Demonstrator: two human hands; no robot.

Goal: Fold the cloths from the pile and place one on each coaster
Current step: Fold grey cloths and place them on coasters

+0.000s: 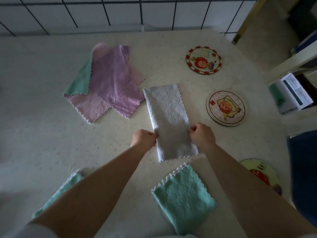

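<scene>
Hands first: the left hand [143, 138] and right hand [203, 134] each pinch a long edge of the white textured cloth [169, 117], folded into a strip lying mid-counter, beside the pile of purple, pink and green cloths [109, 81]. To fold it well, I'd lift the near end evenly, lay it squarely onto the far end and match the scalloped edges. It could then go on the nearby round cartoon-printed coaster [225, 108], which lies bare toward the counter's right edge.
</scene>
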